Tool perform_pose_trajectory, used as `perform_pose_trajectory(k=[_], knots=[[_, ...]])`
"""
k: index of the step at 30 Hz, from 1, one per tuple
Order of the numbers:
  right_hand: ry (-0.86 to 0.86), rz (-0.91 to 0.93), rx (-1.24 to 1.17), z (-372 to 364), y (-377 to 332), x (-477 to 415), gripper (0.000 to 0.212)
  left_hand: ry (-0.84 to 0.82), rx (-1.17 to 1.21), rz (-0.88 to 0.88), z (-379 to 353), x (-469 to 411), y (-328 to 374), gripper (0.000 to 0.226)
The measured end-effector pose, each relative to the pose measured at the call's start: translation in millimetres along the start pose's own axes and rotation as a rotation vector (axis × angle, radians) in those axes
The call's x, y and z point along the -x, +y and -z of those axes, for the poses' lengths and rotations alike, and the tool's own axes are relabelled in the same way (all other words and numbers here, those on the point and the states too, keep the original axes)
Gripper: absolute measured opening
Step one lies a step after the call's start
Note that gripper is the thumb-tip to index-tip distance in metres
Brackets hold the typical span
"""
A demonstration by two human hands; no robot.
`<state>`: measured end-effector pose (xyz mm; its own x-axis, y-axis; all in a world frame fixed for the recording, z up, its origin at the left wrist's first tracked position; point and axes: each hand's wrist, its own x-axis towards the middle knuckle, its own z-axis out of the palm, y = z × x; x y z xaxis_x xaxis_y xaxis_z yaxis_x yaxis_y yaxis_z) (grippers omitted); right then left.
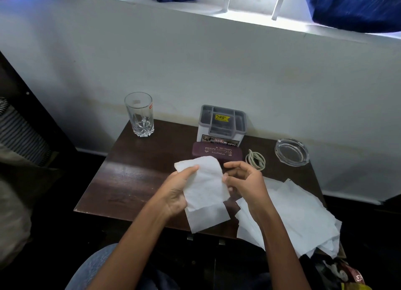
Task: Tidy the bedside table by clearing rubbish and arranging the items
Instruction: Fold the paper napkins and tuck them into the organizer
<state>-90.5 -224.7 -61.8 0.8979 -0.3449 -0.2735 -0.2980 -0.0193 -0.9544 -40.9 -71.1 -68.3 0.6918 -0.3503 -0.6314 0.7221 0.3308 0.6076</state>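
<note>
Above the table's (130,181) front edge, the left hand (175,194) grips a tissue (206,185) by its left side; the right hand (245,181) curls at its right edge, grip unclear. Better to ball it tight before gathering the pile (299,209) at the front-right corner.

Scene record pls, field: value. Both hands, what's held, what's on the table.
left grip: holds a white tissue, thumb on its front
right grip: fingers curled at the tissue's right edge; hold unclear
table back: glass tumbler left, grey organiser centre, glass ashtray right
table middle: maroon spectacle case, coiled cable
table right edge: loose tissue pile
</note>
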Motion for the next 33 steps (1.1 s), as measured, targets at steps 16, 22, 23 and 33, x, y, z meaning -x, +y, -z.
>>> perform_pose_trajectory(k=[16,22,23,33], knots=[[0.140,0.080,0.946,-35.9,46.2,-4.5,0.006,0.500,0.155,-0.316,31.9,-7.4,27.9,0.018],[0.190,0.074,0.815,-31.2,35.4,-7.1,0.007,0.397,0.222,-0.231,34.8,-10.4,26.3,0.019],[0.220,0.065,0.745,-26.4,29.4,-7.4,0.005,0.364,0.210,-0.210,35.5,-11.2,25.9,0.025],[0.498,0.209,0.255,16.2,-20.5,16.4,0.018,0.113,0.027,-0.068,18.3,-10.6,10.8,0.027]])
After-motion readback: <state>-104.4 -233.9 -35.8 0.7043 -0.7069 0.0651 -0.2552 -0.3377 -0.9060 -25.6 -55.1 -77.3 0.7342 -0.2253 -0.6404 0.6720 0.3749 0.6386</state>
